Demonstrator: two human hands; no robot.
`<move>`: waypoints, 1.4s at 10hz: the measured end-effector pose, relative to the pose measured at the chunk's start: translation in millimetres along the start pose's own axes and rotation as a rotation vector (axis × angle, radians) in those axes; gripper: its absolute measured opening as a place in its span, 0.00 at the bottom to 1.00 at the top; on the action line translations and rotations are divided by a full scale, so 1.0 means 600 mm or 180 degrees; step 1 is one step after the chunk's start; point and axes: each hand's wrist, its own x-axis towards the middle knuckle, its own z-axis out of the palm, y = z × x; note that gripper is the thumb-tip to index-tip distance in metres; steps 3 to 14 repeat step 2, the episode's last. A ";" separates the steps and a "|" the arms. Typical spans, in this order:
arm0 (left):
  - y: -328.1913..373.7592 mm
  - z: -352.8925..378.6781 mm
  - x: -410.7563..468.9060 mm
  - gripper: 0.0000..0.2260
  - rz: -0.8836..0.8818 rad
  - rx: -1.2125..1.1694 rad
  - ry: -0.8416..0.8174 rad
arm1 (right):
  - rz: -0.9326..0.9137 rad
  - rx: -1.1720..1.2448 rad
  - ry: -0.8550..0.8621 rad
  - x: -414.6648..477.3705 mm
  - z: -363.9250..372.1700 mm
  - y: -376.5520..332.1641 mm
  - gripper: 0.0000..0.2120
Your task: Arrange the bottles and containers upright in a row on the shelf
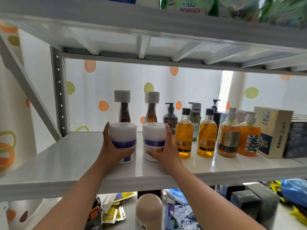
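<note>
Two white jars with blue label bands stand upright side by side on the white shelf (69,156). My left hand (114,148) grips the left jar (123,136) from its left side and front. My right hand (164,151) wraps the right jar (153,135) from its right side. Behind them stand two brown bottles with white wrapped caps (123,107) (151,108). To the right, two yellow bottles marked 8 (184,136) (206,135) and two orange pump bottles (229,135) (249,136) stand in a row, with dark pump bottles (169,117) behind.
A beige box (272,131) and dark boxes (295,138) fill the shelf's right end. The shelf's left part is bare. An upper shelf (149,22) carries soap powder bags. Below are a beige bottle (148,211), packets and black boxes (245,201).
</note>
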 end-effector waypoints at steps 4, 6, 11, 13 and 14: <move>0.025 -0.011 -0.029 0.31 0.0720 0.0405 0.0973 | -0.0313 -0.0041 0.0206 -0.040 -0.029 -0.014 0.49; 0.025 -0.011 -0.029 0.31 0.0720 0.0405 0.0973 | -0.0313 -0.0041 0.0206 -0.040 -0.029 -0.014 0.49; 0.025 -0.011 -0.029 0.31 0.0720 0.0405 0.0973 | -0.0313 -0.0041 0.0206 -0.040 -0.029 -0.014 0.49; 0.025 -0.011 -0.029 0.31 0.0720 0.0405 0.0973 | -0.0313 -0.0041 0.0206 -0.040 -0.029 -0.014 0.49; 0.025 -0.011 -0.029 0.31 0.0720 0.0405 0.0973 | -0.0313 -0.0041 0.0206 -0.040 -0.029 -0.014 0.49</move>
